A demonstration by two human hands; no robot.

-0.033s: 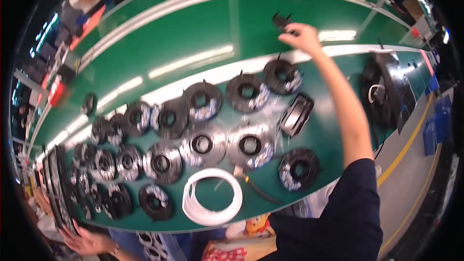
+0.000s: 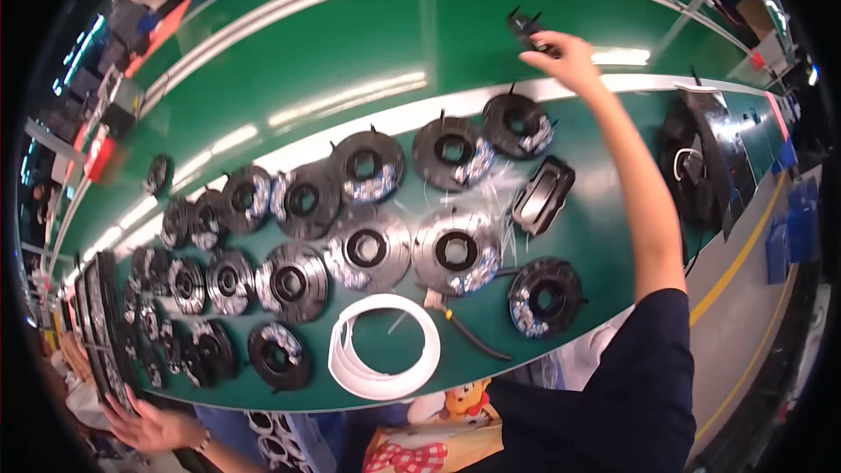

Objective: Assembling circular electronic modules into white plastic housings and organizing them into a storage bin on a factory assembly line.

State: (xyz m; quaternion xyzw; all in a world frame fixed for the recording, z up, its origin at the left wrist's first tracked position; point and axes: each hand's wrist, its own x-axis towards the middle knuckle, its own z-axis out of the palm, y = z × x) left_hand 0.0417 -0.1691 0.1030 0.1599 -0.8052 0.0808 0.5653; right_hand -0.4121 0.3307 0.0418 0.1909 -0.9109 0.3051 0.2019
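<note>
Fanning its fingers apart, my left hand (image 2: 151,427) hangs at the lower left of the frame with nothing visible in its grip. A bracelet (image 2: 205,441) circles that wrist. Just beyond my fingertips is a black rack (image 2: 105,342); I cannot tell whether I touch it.

From there, black discs (image 2: 311,224) and silver discs (image 2: 390,275) with holes in their middles lie in rough rows across the green table (image 2: 600,201). The smaller-looking ones crowd together at the left. Many bear clusters of whitish and bluish bits (image 2: 372,188). A white ring (image 2: 377,385) lies flat at the lower middle, and a tool (image 2: 473,340) with a black and yellow handle lies just to its right, slanting down.

Right of centre, a black casing (image 2: 531,205) sits tilted near the end of the upper row, with a lone disc (image 2: 568,298) below it.

At the upper right, my right hand (image 2: 565,61) is nearly closed, thumb and fingers pinching a small black part (image 2: 527,28) with thin prongs. It is held up beyond the top row, and my bare forearm runs down to a dark sleeve (image 2: 644,359).

Farther right stands a dark panel (image 2: 714,158); past it, blue bins (image 2: 778,250) rest beside a yellow floor line (image 2: 731,289).
</note>
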